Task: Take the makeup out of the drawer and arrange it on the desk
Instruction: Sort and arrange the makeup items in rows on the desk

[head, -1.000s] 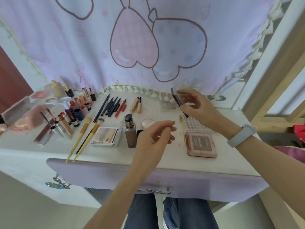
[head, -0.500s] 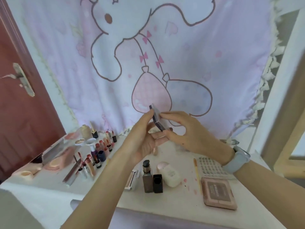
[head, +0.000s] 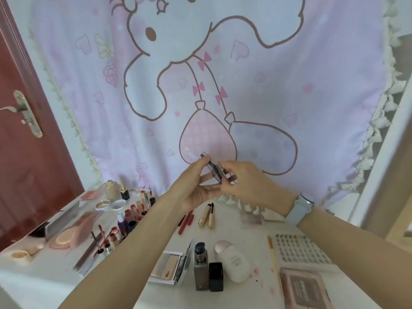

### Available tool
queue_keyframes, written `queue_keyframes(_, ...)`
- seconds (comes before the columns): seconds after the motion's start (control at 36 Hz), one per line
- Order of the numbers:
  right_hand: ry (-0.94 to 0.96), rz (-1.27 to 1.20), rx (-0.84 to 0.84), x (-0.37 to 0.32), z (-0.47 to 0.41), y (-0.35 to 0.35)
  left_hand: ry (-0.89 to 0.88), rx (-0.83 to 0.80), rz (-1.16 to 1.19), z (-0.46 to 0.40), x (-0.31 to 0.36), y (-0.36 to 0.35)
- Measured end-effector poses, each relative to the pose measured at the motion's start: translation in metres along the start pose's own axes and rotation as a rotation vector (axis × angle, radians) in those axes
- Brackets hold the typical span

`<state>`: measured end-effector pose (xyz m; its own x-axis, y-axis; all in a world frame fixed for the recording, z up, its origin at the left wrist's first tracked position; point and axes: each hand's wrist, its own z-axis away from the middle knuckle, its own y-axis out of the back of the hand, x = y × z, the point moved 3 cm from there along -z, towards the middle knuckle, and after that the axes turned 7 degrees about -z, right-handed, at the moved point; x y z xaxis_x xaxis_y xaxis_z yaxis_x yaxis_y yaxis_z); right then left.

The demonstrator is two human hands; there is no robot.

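Note:
Both of my hands hold a small dark compact [head: 213, 170] up in front of the curtain, above the back of the white desk [head: 240, 226]. My left hand [head: 196, 188] pinches its upper left edge with the thumb on top. My right hand [head: 242, 182] grips its right side, fingers curled round it. The compact looks slightly parted, edge on to me. Below on the desk lie a grey foundation bottle [head: 201, 266], a white bottle [head: 235, 263], an open pale palette [head: 170, 267] and a pink palette [head: 304, 291]. The drawer is out of view.
Lipsticks and small bottles [head: 131, 216] crowd the left back of the desk, with pink compacts [head: 66, 237] further left. Two gold tubes [head: 206, 216] and red pencils [head: 186, 220] lie mid-desk. A nail-tip tray [head: 299, 252] sits right. A red door [head: 24, 130] stands left.
My left hand rose from over the desk front to join the right on the compact. Both hands lifted it higher while my view tilted up toward the curtain.

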<state>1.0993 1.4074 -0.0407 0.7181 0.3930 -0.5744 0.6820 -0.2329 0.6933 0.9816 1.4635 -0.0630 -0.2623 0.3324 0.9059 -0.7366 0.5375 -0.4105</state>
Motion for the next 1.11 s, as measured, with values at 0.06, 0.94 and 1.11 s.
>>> queue_keyframes(0.06, -0.002, 0.011, 0.004, 0.003, -0.003, -0.001, 0.031, -0.013, 0.02, -0.007, -0.003, 0.002)
queue_keyframes(0.94, -0.185, 0.567, -0.196, 0.132, -0.025, -0.041, 0.268, 0.124, -0.9, -0.069, -0.07, 0.065)
queue_keyframes(1.11, -0.183, 0.566, -0.208, 0.149, -0.033, -0.056, 0.011, 0.135, -1.372, -0.076, -0.072, 0.072)
